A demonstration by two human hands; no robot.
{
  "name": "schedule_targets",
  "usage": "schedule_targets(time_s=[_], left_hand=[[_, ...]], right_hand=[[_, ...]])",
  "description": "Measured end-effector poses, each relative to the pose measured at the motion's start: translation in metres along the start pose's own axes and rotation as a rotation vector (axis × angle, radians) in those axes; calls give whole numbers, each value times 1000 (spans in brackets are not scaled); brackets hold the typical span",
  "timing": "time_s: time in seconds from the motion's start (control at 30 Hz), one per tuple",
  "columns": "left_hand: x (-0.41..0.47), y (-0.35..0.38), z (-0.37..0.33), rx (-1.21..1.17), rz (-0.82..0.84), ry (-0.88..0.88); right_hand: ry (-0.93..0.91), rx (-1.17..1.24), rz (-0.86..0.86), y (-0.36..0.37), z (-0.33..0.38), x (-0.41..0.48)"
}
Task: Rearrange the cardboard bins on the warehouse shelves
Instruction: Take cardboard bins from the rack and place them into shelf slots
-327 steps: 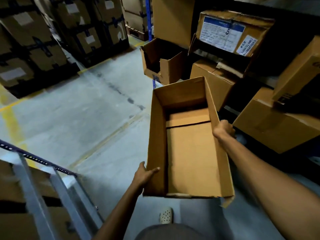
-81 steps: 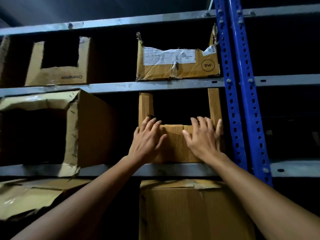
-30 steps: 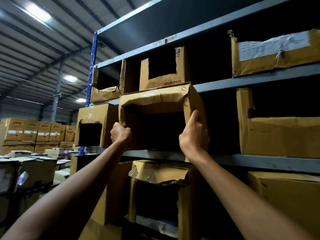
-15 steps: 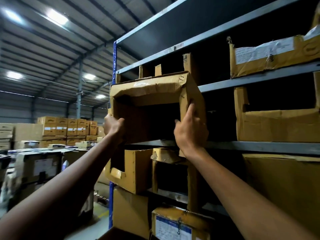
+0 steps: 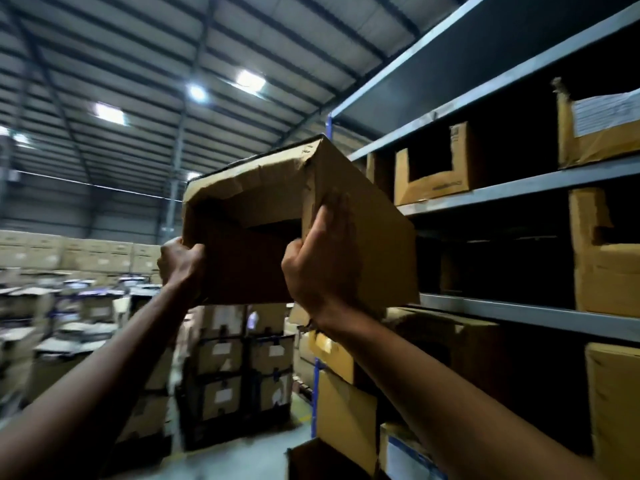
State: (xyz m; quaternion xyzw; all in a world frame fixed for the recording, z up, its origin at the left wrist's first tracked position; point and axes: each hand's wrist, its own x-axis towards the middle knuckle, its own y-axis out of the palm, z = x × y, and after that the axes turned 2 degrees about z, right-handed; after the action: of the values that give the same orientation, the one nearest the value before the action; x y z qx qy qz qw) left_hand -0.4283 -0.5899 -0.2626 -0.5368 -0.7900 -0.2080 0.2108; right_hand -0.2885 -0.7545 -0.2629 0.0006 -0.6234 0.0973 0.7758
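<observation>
- The bin [image 5: 360, 237] is up in the air just left of the shelves [image 5: 519, 187], long axis running away from the hands toward the rack. Can't tell if its far corner touches a shelf.
- Left hand [image 5: 180, 263] grips the front's left edge and right hand [image 5: 318, 268] wraps the right corner, on the shelf side.
- Pretty beat-up box: crumpled top lip, cut-out front, dark inside.

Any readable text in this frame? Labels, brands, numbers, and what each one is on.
Nothing reads clearly.
White label on the upper-shelf bin: printed lines, too blurred.
Print on the cut-out bin: too faint.
Blue-and-white label on the bottom box: blurred.
White labels on the stacked cartons: too small.
On the held bin: no print visible.
</observation>
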Motion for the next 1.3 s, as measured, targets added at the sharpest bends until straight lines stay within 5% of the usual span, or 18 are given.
schedule_targets(time_s=[0.4, 0.57, 0.93, 1.3], left_hand=[[-54, -174, 92, 270, -227, -187], [-124, -199, 150, 665, -212, -259], [-272, -190, 305, 972, 155, -580], [-360, -136, 398, 895, 487, -796]], right_hand=[[214, 337, 491, 34, 32, -101], [429, 357, 662, 60, -7, -189], [666, 73, 1071, 68, -91, -385], [785, -194, 1218, 56, -155, -480]])
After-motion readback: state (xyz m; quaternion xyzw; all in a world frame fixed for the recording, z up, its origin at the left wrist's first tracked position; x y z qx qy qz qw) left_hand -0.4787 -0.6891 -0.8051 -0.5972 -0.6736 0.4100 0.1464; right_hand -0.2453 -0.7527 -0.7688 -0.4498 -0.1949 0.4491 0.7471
